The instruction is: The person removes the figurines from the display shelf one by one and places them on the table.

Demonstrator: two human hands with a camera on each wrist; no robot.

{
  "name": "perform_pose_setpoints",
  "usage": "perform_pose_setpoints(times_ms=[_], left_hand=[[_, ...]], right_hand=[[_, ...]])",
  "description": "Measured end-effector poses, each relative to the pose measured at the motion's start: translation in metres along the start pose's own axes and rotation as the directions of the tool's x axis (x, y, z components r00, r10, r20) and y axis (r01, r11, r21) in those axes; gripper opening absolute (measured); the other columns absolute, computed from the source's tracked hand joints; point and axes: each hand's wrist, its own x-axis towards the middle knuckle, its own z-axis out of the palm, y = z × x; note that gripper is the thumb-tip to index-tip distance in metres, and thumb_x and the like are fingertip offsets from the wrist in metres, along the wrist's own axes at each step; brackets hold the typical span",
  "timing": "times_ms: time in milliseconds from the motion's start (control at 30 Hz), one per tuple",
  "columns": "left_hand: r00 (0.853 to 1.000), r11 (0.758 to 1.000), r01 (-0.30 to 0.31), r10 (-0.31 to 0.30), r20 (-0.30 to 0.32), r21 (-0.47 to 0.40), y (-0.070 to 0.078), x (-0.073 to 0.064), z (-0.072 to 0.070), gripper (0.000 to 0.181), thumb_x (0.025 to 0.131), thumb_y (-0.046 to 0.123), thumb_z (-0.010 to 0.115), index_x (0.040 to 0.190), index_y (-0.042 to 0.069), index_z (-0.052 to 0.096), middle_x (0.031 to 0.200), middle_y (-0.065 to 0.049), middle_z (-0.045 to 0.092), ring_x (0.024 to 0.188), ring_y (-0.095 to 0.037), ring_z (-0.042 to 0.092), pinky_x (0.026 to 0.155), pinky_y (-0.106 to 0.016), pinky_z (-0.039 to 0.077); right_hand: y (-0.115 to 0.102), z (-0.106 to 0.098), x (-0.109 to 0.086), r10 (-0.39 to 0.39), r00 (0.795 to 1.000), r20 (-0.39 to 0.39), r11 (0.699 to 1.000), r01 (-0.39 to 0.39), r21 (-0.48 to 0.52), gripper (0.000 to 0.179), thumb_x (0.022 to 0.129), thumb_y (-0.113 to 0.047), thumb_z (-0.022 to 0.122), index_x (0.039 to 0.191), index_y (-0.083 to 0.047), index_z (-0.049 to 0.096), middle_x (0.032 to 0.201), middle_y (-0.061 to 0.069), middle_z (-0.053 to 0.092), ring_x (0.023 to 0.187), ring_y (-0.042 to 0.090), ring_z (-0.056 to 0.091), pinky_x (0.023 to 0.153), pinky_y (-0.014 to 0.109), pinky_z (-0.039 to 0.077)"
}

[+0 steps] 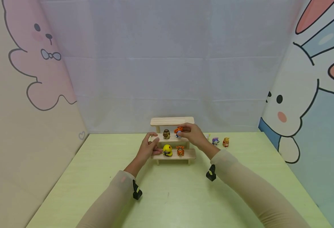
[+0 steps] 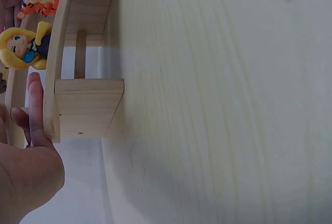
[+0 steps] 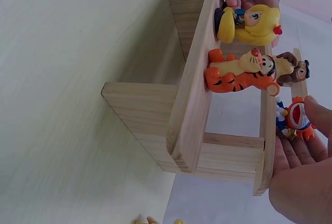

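Note:
A three-tier wooden display shelf (image 1: 172,121) stands at the back of the table. My right hand (image 1: 193,134) pinches a small figurine with orange hair and blue-and-white clothes (image 3: 296,117) at the right of the middle tier. My left hand (image 1: 149,147) grips the shelf's left end, with fingers by the middle and bottom tiers. Beside it on the bottom tier is a yellow-haired doll figurine (image 1: 167,150). An orange striped tiger figurine (image 1: 180,150) stands to the doll's right. On the middle tier sits a brown owl figurine (image 1: 166,134).
On the table right of the shelf are a purple-hatted figurine (image 1: 215,141) and an orange-yellow figurine (image 1: 226,142). A pale figurine (image 1: 208,136) is partly hidden behind my right wrist. A pale curtain (image 1: 169,79) hangs behind the table.

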Motion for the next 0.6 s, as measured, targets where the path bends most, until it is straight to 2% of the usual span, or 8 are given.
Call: perform_pose_setpoints(times_ms=[267, 367, 600], left_hand=[[1.0, 1.0, -0.002, 0.002, 0.0, 0.01, 0.0008, -0.0002, 0.0011, 0.035, 0.109, 0.027, 0.054, 0.139, 0.01, 0.045, 0.067, -0.005, 0.055, 0.066, -0.018, 0.075, 0.064, -0.031, 0.065], [1.0, 1.0, 0.001, -0.001, 0.0, 0.011, 0.0015, -0.0003, 0.0011, 0.035, 0.109, 0.027, 0.054, 0.139, 0.011, 0.045, 0.068, -0.005, 0.055, 0.066, -0.017, 0.075, 0.065, -0.032, 0.065], [1.0, 1.0, 0.005, -0.005, 0.001, 0.01, 0.0014, -0.0002, 0.0007, 0.036, 0.109, 0.028, 0.055, 0.14, 0.011, 0.045, 0.068, -0.005, 0.055, 0.066, -0.017, 0.075, 0.063, -0.03, 0.064]], right_hand=[[0.0001, 0.0052, -0.0002, -0.001, 0.998, -0.059, 1.0, 0.0, -0.029, 0.035, 0.099, -0.012, 0.072, 0.133, -0.003, 0.065, 0.125, 0.014, 0.07, 0.115, 0.029, 0.067, 0.098, 0.045, 0.058], [-0.0011, 0.0061, -0.0013, 0.009, 0.997, -0.073, 0.999, -0.012, -0.038, 0.032, 0.099, -0.013, 0.073, 0.13, -0.007, 0.068, 0.122, 0.011, 0.072, 0.111, 0.028, 0.068, 0.096, 0.044, 0.059], [-0.0022, 0.0047, -0.0027, 0.007, 0.997, -0.074, 1.0, -0.009, -0.027, 0.03, 0.098, -0.014, 0.074, 0.127, -0.01, 0.071, 0.121, 0.009, 0.073, 0.112, 0.026, 0.068, 0.096, 0.043, 0.058]])
